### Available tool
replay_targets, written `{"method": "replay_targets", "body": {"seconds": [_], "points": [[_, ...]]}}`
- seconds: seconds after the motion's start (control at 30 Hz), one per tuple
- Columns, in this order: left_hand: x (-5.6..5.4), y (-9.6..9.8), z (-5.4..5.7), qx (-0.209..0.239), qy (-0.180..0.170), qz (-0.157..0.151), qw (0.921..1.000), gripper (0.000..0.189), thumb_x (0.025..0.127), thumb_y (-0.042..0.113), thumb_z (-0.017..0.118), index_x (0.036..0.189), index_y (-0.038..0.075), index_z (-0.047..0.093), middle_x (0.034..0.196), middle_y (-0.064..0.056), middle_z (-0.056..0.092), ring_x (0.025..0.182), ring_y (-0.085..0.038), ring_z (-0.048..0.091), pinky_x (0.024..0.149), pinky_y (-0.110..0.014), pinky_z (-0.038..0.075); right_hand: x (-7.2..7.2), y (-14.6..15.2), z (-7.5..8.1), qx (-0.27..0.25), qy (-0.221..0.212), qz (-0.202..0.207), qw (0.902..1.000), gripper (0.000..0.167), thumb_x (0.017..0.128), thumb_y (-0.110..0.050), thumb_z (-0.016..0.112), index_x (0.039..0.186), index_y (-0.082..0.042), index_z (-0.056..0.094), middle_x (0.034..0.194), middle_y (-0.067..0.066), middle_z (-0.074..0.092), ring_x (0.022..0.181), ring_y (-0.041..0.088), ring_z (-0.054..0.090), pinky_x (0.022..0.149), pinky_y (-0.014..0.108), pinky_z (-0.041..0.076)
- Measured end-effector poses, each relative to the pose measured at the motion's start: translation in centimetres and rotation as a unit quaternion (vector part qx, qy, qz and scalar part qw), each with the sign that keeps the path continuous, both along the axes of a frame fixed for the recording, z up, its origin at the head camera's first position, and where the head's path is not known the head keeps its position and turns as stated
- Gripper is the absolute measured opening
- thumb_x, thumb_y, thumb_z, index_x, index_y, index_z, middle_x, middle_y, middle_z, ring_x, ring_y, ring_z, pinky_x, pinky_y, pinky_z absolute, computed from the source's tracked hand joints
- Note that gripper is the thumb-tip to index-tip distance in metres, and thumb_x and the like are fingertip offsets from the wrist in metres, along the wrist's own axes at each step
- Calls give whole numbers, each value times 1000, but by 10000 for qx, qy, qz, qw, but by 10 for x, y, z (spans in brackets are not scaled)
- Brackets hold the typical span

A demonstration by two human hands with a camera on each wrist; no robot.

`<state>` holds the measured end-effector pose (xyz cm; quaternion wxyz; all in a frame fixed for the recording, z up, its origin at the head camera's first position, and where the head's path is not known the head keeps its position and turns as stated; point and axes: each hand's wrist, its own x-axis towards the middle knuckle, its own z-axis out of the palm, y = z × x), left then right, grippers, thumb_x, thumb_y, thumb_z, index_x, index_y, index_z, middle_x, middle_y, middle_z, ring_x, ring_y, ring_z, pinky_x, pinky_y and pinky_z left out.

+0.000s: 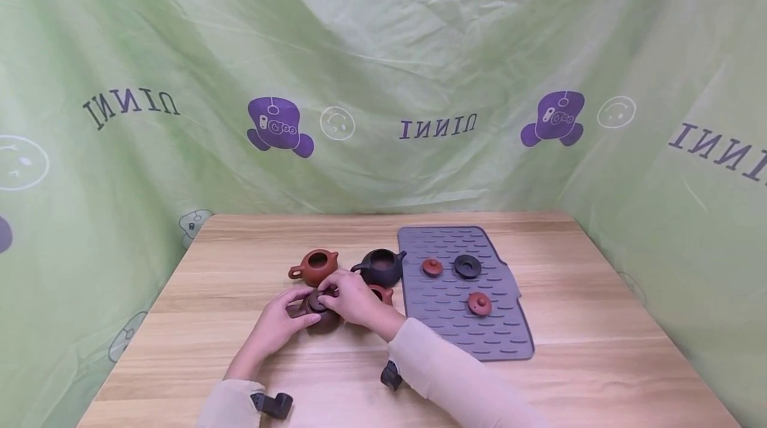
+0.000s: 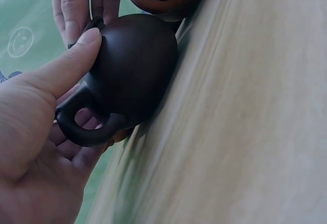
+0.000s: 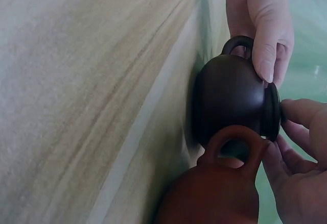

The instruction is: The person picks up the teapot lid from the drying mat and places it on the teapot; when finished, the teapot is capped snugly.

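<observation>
A dark brown teapot (image 2: 135,66) stands on the table, its handle toward my left hand (image 1: 277,323). The left thumb and fingers grip its body from both sides, near the top. My right hand (image 1: 359,299) pinches the dark lid (image 3: 272,113) by its knob. In the right wrist view the lid sits right at the teapot's mouth, close against the rim. Beside the right hand a lidless red-brown teapot (image 3: 214,193) overlaps the dark one, its looped handle in front. The right hand partly hides that red-brown teapot in the head view.
Behind the hands stand an open orange-brown teapot (image 1: 316,275) and an open black teapot (image 1: 383,273). A grey mat (image 1: 434,331) to the right bears an orange-red lid (image 1: 433,267), a black lid (image 1: 467,267) and a red-brown lid (image 1: 479,304). Green curtains (image 1: 383,48) surround the table.
</observation>
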<state>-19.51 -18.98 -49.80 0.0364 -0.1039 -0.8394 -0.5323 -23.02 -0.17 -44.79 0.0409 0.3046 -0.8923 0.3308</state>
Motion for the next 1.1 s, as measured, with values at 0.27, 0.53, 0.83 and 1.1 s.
{"method": "replay_targets", "body": {"seconds": [0.27,0.53,0.83,1.1], "points": [[0,1,-2,88,27,39,9999,51,77,10,83,123,1,62,123,-15,60,106,-29,64,87,-29,51,3,-1,-2,36,37,-66,10000,8,86,-17,77,92,-13,73,92,-6,62,83,6,56,75,17,44],[0,1,-2,81,2,69,9999,51,77,11,83,123,2,63,123,-14,61,105,-28,64,87,-28,50,3,-3,-8,176,-8,-162,9997,8,87,-19,76,92,-15,72,94,-7,62,87,8,57,77,19,45],[1,3,6,-239,-54,67,9997,57,77,18,84,127,3,61,127,-16,58,111,-32,60,93,-43,48,2,14,0,-25,-331,-181,9993,23,87,-20,75,108,-10,72,100,-1,65,91,10,60,79,21,48],[1,9,19,-768,321,126,9964,64,78,24,84,132,3,57,132,-17,56,118,-39,54,98,-52,43,-3,61,7,-540,-118,-366,9978,20,86,-12,75,103,-4,72,97,6,64,86,21,64,76,25,51]]}}
